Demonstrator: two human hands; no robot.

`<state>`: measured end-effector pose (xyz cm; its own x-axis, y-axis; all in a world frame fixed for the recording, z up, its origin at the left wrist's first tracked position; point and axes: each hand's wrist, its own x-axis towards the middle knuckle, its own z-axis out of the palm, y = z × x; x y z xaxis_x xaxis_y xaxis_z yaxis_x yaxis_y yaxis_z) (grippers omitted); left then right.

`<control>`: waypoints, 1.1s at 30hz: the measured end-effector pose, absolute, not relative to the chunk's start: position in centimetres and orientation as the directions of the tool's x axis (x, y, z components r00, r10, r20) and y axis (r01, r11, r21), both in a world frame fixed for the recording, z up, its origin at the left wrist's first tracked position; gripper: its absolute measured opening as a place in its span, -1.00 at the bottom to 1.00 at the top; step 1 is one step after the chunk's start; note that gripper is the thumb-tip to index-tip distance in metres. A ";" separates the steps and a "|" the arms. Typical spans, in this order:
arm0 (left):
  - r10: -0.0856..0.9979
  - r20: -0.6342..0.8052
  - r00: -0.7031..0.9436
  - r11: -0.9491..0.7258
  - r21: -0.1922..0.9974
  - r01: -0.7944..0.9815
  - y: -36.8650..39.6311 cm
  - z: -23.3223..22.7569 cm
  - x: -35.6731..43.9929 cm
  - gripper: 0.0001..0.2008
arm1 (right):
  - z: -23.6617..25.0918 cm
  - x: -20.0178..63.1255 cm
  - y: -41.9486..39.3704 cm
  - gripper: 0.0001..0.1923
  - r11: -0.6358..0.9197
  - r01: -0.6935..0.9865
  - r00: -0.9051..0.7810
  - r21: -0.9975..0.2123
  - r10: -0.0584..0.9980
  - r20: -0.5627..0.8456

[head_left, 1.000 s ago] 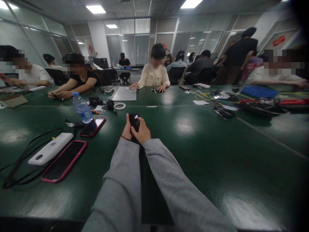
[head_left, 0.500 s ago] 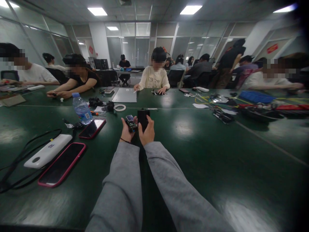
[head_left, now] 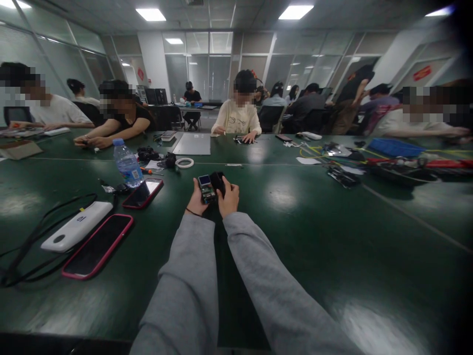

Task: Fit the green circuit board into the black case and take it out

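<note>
Above the green table, my left hand is closed round a small circuit board with a little screen at its top. The board faces me, its screen and green parts showing. My right hand grips a black cover, thumb on the near side and fingers round its right edge. The cover sits tilted right beside the board; whether the two touch, I cannot tell. Both hands are close together.
To the left lie a white power bank with a black cable, a red-cased phone and a second phone. A water bottle stands behind them, near a tape roll. Across the table sits a person by a laptop.
The circuit board has turned to face me more squarely. My right hand has tilted the black cover and shifted slightly right.
</note>
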<state>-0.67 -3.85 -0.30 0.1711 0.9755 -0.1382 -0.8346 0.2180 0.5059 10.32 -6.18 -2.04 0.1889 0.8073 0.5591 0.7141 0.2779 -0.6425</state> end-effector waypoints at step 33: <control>0.994 -0.028 0.103 0.105 0.442 -0.891 -3.5 -1.1 -1.5 -0.40 | -2.4 12.5 -4.2 -0.58 0.092 0.596 0.439 -0.798 0.794 0.420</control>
<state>-1.54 -3.46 -1.08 0.1033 0.9942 -0.0282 -0.8909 0.1051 0.4418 12.49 -4.16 -2.44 0.4395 0.7943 0.4195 0.5957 0.0919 -0.7980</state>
